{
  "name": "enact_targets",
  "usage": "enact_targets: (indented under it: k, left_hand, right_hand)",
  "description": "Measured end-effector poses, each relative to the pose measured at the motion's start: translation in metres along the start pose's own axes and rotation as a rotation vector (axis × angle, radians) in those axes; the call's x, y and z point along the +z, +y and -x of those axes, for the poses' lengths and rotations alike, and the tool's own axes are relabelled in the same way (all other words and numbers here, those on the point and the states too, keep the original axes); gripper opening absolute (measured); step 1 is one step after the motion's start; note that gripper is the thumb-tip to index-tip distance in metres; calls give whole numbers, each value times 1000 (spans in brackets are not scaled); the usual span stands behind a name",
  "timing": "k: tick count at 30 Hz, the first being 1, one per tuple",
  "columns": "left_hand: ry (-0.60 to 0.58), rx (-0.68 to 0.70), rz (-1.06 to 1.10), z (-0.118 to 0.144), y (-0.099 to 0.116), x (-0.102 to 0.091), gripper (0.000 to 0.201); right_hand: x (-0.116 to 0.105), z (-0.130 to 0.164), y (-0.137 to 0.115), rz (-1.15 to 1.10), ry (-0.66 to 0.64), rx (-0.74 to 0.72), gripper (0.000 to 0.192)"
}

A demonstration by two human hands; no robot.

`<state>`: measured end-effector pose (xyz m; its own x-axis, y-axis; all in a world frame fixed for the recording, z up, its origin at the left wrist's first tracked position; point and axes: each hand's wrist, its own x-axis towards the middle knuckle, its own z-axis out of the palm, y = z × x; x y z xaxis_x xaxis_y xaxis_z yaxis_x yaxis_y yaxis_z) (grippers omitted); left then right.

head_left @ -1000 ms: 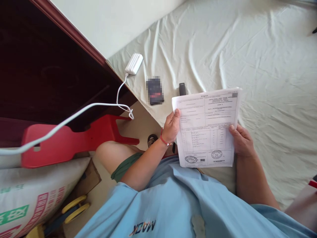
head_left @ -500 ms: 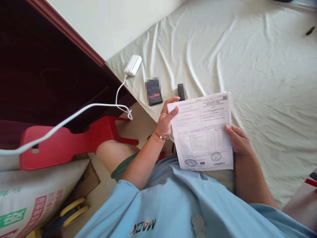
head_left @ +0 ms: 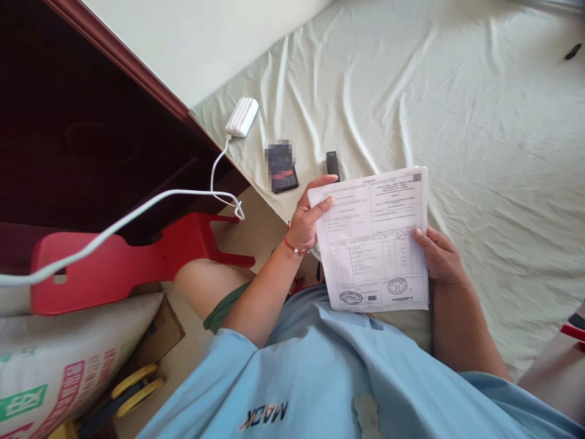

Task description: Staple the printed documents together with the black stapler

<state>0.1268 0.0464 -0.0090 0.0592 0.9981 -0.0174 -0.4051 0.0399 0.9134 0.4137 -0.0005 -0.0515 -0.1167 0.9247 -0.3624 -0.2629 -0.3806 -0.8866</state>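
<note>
A stack of printed papers (head_left: pixel 370 244) is held up in front of my lap, tilted slightly; the top sheet bears a table and round and oval stamps. My left hand (head_left: pixel 313 210) grips its upper left edge, thumb on top and the other fingers mostly behind. At the right edge, my right hand (head_left: pixel 439 255) pinches it with the thumb on the front; its other fingers are partly hidden. Just beyond the top edge lies a small black stapler-like object (head_left: pixel 332 164), partly covered by the papers. A dark phone (head_left: pixel 282 167), partly blurred out, rests left of it.
A pale cloth (head_left: pixel 365 97) with creases covers the surface ahead. On its left corner sits a white power block (head_left: pixel 242 117) with a white cable (head_left: pixel 137 213) crossing the left side. Below are a red plastic stool (head_left: pixel 178 247) and a printed sack (head_left: pixel 68 360).
Both hands keep their hold on the papers, which have hardly moved. The surroundings have shifted slightly left and up in view.
</note>
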Motion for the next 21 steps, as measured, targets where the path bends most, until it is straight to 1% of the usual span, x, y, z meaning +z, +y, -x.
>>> enact_targets:
  k: [4,7,13,17,21]
  left_hand:
    - [15,-9,-9,-1,0,0,47]
    - [19,17,4,-2,-1,2,45]
    - [65,10,34,-6,-2,3,58]
    - [116,21,25,-1,-14,-1,60]
    - [119,30,-54,19,-33,-3,52]
  right_hand:
    - [0,0,1,12,13,-10,33]
    - [-1,-2,4,25,7,-21,32]
    - [-3,-3,5,68,-6,-26,35]
    - [-1,-4,5,80,39,-81,35]
    - [2,-6,4,81,76,-134,34]
